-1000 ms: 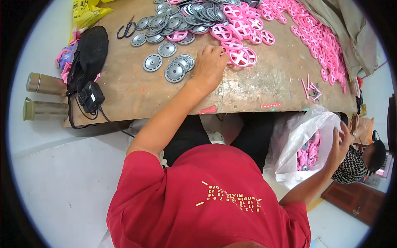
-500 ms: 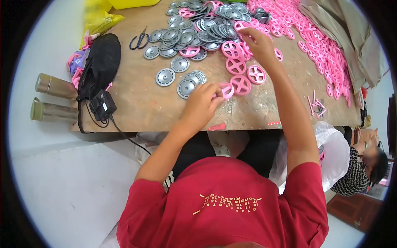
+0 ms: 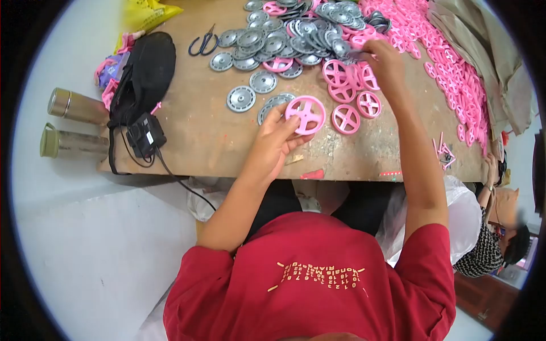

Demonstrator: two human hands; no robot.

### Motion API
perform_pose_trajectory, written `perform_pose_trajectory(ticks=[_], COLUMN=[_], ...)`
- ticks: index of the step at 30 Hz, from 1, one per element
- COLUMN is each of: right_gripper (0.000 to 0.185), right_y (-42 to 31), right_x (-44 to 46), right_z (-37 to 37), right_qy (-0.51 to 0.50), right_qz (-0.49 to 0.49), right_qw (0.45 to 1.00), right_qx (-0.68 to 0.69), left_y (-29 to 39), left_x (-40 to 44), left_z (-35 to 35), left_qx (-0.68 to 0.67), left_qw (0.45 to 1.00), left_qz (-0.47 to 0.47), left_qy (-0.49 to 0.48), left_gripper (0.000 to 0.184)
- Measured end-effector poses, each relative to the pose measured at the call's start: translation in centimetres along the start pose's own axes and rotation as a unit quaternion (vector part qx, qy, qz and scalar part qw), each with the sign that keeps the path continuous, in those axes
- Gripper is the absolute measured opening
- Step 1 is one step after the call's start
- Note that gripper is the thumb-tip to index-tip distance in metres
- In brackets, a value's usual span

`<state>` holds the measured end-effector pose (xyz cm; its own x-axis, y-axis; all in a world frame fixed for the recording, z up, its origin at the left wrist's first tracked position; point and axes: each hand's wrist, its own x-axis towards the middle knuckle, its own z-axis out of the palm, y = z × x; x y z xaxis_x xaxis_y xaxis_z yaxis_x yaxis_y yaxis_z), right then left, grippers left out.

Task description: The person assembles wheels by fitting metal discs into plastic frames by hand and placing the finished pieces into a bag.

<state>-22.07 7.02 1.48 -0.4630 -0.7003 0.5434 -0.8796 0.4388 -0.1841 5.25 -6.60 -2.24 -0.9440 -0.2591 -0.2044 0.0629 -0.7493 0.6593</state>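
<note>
My left hand (image 3: 276,142) pinches a pink four-spoke wheel (image 3: 307,115) by its rim, face up above the table's near part. My right hand (image 3: 384,63) reaches to the edge of the pile, its fingers closed on a grey disc (image 3: 355,55) seen nearly edge-on. Below that hand lie several loose pink wheels (image 3: 346,119). Left of them, a ridged grey disc (image 3: 241,99) rests flat, and other discs (image 3: 270,108) are partly covered by my left hand and its wheel. The pile of grey discs (image 3: 273,42) spreads across the back.
A large heap of pink parts (image 3: 455,85) fills the right side beside a beige cloth (image 3: 483,57). Scissors (image 3: 203,41), a black bag (image 3: 149,74), a power adapter (image 3: 145,135) and two bottles (image 3: 79,105) are at left. Another person (image 3: 483,250) sits at right.
My left hand has raised the pink wheel and turned its face up. My right hand has moved from the pink wheels to a grey disc. The whole view has shifted slightly.
</note>
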Motion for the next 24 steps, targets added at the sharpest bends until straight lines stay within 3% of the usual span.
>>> perform_pose_trajectory(ticks=[2,3,5,7,9,11,15,17,22,24], right_gripper=[0.013,0.013,0.013,0.017,0.021,0.024,0.021,0.020,0.020,0.022], right_y=[-3.0,-4.9,-9.2,-11.8,-14.1,-14.3,-14.3,-13.7,-14.0,-13.4], right_x=[-2.4,-3.6,-5.6,-8.7,-10.7,-12.0,-13.4,-14.0,-14.4,-14.7], right_z=[-2.5,-3.8,-5.8,-5.9,-5.9,-6.2,-7.4,-7.7,-8.3,-8.4], right_qy=[0.030,0.025,0.053,0.018,0.003,-0.003,0.017,-0.049,-0.024,0.010], right_qz=[0.127,0.129,0.278,0.281,0.196,0.179,0.266,0.274,0.266,0.327], right_qw=[0.980,0.979,0.853,0.854,0.940,0.949,0.892,0.871,0.912,0.832], right_qx=[0.150,0.154,0.438,0.437,0.278,0.259,0.364,0.404,0.310,0.449], left_y=[-0.4,-0.7,-1.2,-1.9,-2.8,-3.3,-4.2,-4.0,-6.0,-6.1], left_x=[-0.1,-0.1,0.0,-0.3,-0.4,-0.9,-2.0,-2.4,-1.8,-2.0], left_z=[0.9,1.1,1.8,2.8,3.7,4.5,5.0,5.5,5.9,6.4], left_qx=[0.026,0.026,0.055,0.067,0.063,0.105,0.207,0.311,0.292,0.267], left_qw=[0.999,0.999,0.998,0.997,0.997,0.994,0.974,0.940,0.938,0.943], left_qz=[0.025,0.022,0.021,0.016,0.017,0.018,0.064,0.116,0.160,0.171], left_qy=[0.009,0.015,0.004,-0.018,-0.038,-0.032,-0.065,-0.075,-0.092,-0.096], left_gripper=[0.039,0.039,0.039,0.039,0.041,0.039,0.034,0.034,0.035,0.037])
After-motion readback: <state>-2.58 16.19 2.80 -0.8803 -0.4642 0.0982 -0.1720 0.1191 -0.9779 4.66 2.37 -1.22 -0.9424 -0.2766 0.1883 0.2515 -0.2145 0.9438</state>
